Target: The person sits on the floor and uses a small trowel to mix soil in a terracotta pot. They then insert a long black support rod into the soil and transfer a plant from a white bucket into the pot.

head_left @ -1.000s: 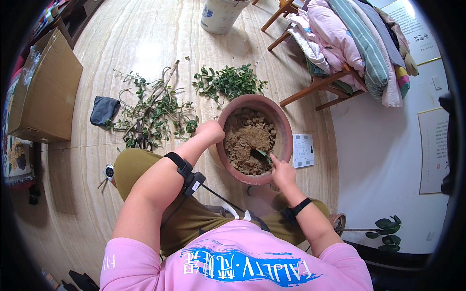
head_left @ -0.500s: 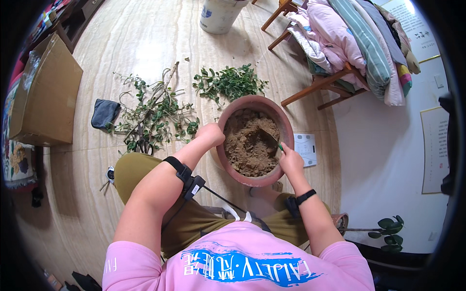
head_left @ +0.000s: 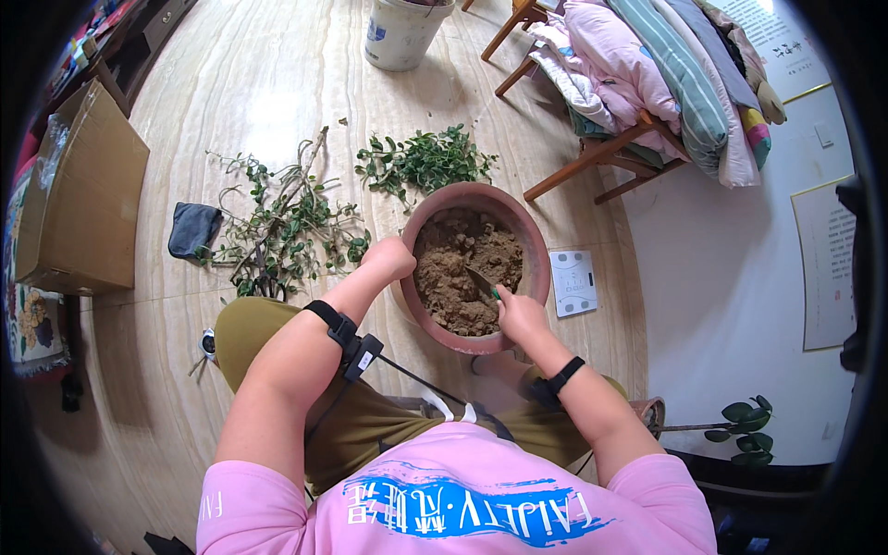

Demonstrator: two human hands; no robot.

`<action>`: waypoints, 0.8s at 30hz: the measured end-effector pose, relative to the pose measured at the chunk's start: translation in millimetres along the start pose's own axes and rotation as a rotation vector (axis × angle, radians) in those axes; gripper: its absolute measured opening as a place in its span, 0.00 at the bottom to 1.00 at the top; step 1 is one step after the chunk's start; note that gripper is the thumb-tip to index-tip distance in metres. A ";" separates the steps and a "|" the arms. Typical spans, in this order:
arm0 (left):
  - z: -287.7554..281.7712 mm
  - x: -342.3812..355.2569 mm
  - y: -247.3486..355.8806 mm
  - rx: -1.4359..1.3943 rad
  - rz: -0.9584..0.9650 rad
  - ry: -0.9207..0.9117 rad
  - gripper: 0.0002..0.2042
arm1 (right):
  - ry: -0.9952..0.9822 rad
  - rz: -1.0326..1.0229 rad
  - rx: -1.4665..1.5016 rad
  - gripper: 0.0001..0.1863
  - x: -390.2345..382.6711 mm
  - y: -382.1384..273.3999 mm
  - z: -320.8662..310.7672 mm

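Note:
A large terracotta pot [head_left: 534, 242] holds lumpy brown soil [head_left: 460, 287] between my knees. My left hand [head_left: 393, 255] grips its left rim, the fingers mostly hidden by my wrist. My right hand [head_left: 518, 314] is closed on a small trowel [head_left: 480, 281] with a green handle, whose dark blade is partly in the soil near the middle. Behind the pot lies a pile of leafy cuttings [head_left: 425, 157]. To the left are cut branches with leaves [head_left: 294, 208] and a folded dark cloth [head_left: 192, 231].
A white scale [head_left: 574, 282] lies right of the pot. A cardboard box [head_left: 92, 194] stands left. A white bucket [head_left: 398, 37] is at the back, and wooden chairs [head_left: 564, 171] piled with quilts [head_left: 629, 65] at back right. A potted plant [head_left: 745, 435] sits low right.
Half a second ago my right hand had swung the trowel toward the pot's right side; now it is back left, near the middle of the soil. My left hand stays on the rim.

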State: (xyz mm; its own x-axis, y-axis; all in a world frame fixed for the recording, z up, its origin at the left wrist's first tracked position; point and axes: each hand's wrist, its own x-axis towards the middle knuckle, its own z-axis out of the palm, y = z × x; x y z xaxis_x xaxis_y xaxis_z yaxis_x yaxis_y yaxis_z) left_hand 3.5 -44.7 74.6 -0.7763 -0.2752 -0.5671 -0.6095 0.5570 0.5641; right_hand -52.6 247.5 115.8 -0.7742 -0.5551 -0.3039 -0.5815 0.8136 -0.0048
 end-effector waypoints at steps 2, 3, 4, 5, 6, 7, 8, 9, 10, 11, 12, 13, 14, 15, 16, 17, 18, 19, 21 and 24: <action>3.5 1.8 -1.5 -0.009 0.010 0.019 0.16 | -0.040 -0.032 -0.034 0.18 -12.6 5.6 -12.8; 4.8 1.9 -2.6 -0.013 0.033 0.033 0.16 | -0.060 -0.049 -0.052 0.18 -17.5 9.0 -22.2; 6.0 1.8 -4.0 -0.018 0.055 0.047 0.16 | -0.080 -0.067 -0.101 0.19 -17.9 12.4 -34.3; 7.2 2.0 -4.8 -0.023 0.079 0.059 0.16 | -0.074 -0.059 -0.120 0.19 -15.7 14.8 -49.8; 8.1 2.9 -6.6 -0.022 0.071 0.059 0.16 | -0.069 -0.056 -0.138 0.18 -9.1 16.1 -66.0; 8.7 3.8 -8.8 -0.021 0.062 0.060 0.16 | -0.065 -0.053 -0.155 0.18 0.7 15.2 -77.9; 9.3 4.9 -8.6 -0.020 0.058 0.058 0.16 | -0.009 -0.051 -0.153 0.18 11.4 14.2 -86.7; 6.8 2.8 -5.6 -0.022 0.049 0.028 0.17 | 0.049 -0.048 -0.151 0.17 22.9 13.3 -95.5; 4.6 0.8 -2.1 -0.023 0.040 -0.003 0.17 | 0.106 -0.046 -0.149 0.17 34.6 12.8 -103.1; 0.4 -1.8 -0.5 -0.021 0.025 -0.029 0.18 | 0.129 -0.041 -0.150 0.16 49.4 7.9 -106.3; -1.9 -3.8 1.5 -0.022 0.020 -0.031 0.18 | 0.150 -0.035 -0.150 0.15 64.5 0.4 -106.7; -3.3 -5.8 4.0 -0.022 0.016 -0.033 0.18 | 0.172 -0.027 -0.150 0.15 77.8 -6.4 -105.1; -3.8 -6.9 4.0 -0.023 0.011 -0.036 0.18 | 0.142 -0.036 -0.178 0.14 93.6 -8.7 -94.6; 0.8 -2.6 -1.1 -0.022 0.010 -0.001 0.18 | 0.112 -0.048 -0.205 0.13 111.1 -11.0 -78.7; 9.6 6.1 -11.2 -0.023 0.003 0.036 0.17 | 0.080 -0.068 -0.231 0.13 122.1 -20.0 -67.4; 9.8 5.0 -8.1 -0.023 0.009 0.064 0.17 | 0.051 -0.057 -0.243 0.12 119.9 -28.3 -62.8; 8.8 4.7 -5.3 -0.018 0.004 0.036 0.17 | 0.063 -0.072 -0.255 0.12 117.0 -33.2 -57.7; 7.1 4.3 -3.7 -0.013 0.001 0.020 0.17 | 0.074 -0.085 -0.267 0.11 113.9 -33.7 -52.9; 2.0 2.5 -1.9 -0.008 0.001 -0.006 0.17 | 0.070 -0.174 -0.275 0.11 102.4 -25.0 -52.0; 7.9 10.9 -10.5 -0.013 -0.002 0.010 0.16 | -0.012 -0.294 -0.293 0.13 58.3 -13.3 -54.1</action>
State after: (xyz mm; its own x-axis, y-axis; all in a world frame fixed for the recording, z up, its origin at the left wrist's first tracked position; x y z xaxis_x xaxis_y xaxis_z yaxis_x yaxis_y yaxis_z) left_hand 2.7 -47.3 57.7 -0.7767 -0.2843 -0.5621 -0.6130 0.5464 0.5707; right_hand -103.5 194.9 149.7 -0.5624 -0.7533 -0.3408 -0.8254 0.5358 0.1776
